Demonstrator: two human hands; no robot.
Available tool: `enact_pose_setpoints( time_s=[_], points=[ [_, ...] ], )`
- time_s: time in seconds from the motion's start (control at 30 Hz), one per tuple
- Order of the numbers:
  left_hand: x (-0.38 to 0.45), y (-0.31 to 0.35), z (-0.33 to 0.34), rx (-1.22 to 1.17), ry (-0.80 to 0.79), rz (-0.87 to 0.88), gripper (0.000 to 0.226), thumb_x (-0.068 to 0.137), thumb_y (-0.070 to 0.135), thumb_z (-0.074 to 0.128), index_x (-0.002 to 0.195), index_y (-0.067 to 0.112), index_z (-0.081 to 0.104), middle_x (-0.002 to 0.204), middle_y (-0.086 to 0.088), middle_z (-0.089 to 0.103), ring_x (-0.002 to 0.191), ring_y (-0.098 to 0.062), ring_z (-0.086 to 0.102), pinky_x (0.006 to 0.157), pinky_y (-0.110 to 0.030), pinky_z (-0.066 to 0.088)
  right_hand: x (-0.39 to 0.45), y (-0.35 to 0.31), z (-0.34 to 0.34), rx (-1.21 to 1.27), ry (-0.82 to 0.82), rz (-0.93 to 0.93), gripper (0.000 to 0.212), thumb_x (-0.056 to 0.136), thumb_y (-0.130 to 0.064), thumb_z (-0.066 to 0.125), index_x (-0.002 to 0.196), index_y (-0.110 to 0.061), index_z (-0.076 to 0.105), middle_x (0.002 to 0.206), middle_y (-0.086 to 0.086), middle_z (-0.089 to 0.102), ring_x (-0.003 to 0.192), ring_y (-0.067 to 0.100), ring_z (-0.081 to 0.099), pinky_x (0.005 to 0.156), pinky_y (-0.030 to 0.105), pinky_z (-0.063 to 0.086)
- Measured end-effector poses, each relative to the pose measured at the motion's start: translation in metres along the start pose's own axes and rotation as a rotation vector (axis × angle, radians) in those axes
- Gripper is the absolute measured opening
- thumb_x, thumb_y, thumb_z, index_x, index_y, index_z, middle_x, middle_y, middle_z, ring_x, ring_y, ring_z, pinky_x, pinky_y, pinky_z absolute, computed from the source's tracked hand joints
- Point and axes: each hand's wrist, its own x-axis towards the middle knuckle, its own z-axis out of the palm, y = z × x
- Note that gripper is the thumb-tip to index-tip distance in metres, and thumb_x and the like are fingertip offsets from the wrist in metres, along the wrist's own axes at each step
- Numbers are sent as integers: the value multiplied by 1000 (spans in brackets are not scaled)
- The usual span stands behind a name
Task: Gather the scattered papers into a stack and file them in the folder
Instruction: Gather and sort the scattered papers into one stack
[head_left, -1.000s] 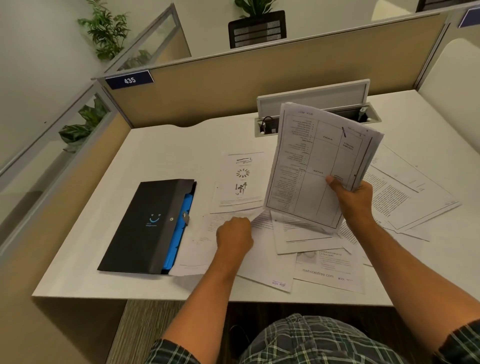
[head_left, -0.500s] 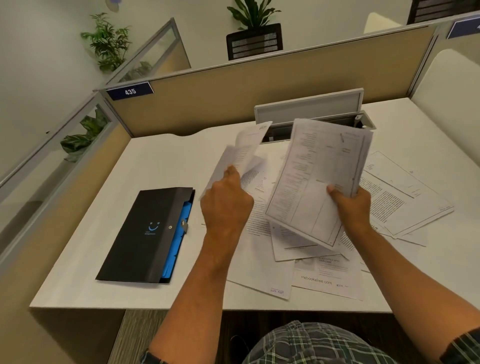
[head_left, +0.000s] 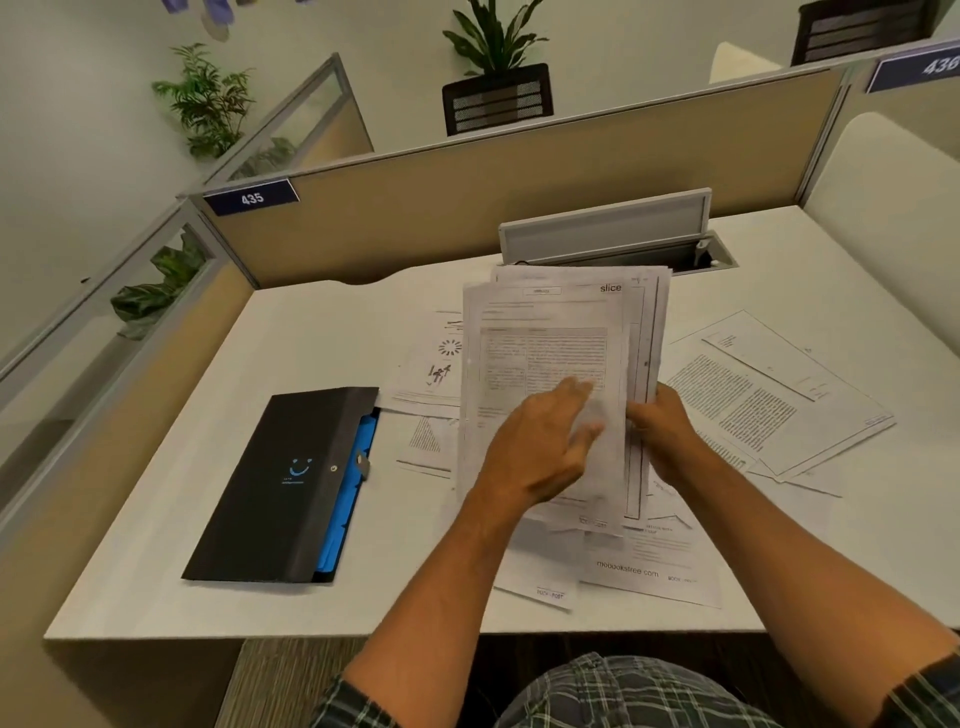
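From the head view, the right hand (head_left: 662, 431) holds a stack of papers (head_left: 558, 338) upright above the middle of the white desk (head_left: 322, 338), its grip curled round the stack's lower right edge. The left hand (head_left: 540, 447) lies flat against the front sheet, fingers straight and spread; its outline is blurred, so no finer detail of the fingertips can be told. More loose sheets (head_left: 769, 400) lie scattered on the desk to the right of the stack, some overlapping, and others show under and in front of it, one near the desk's front edge. To the left, apart from the papers, the black folder (head_left: 280, 483) lies closed and flat, with blue dividers (head_left: 345, 499) showing along its right side. A raised cable flap (head_left: 602, 228) stands behind the stack.
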Motion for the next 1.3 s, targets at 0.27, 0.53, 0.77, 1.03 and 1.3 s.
enact_pose_setpoints(
  time_s=[0.27, 0.53, 0.77, 1.03, 1.3],
  points=[
    [8, -52, -22, -230, 429, -540, 146, 55, 70, 86, 160, 32, -7, 170, -8, 4, 154, -33, 17, 118, -56, 21, -4, -2, -10, 95, -117, -6, 33, 87, -2, 72, 120, -8, 72, 112, 10, 78, 105, 30, 75, 77, 35, 63],
    [1, -82, -7, -1022, 307, -591, 45, 61, 37, 97, 99, 24, 77, 96, 8, 80, 90, -14, 77, 69, -24, 61, -10, -18, 4, 44, -158, 32, 45, 89, -59, 62, 112, -24, 78, 109, 9, 77, 106, 36, 73, 76, 39, 62],
    [14, -62, -23, -1130, 363, -487, 46, 61, 37, 92, 102, 24, 74, 100, 10, 79, 87, -10, 76, 70, -29, 62, -15, -41, 8, 214, -196, -87, 66, 81, -73, 66, 124, -23, 72, 123, 12, 71, 114, 34, 69, 91, 58, 59],
    [30, -60, -35, -1153, 387, -378, 35, 60, 44, 92, 91, 39, 78, 100, 4, 78, 86, -14, 75, 64, -26, 60, -4, -42, -5, 93, -145, -320, 76, 67, -58, 85, 124, -13, 65, 116, 19, 67, 106, 38, 67, 85, 56, 60],
    [26, -91, 10, -1220, 332, -518, 25, 70, 26, 91, 92, 31, 80, 98, -1, 80, 86, -14, 76, 67, -24, 60, -4, 13, -9, 74, -41, -268, 81, 55, -59, 84, 125, -23, 67, 121, 9, 70, 112, 32, 68, 90, 58, 59]
  ],
)
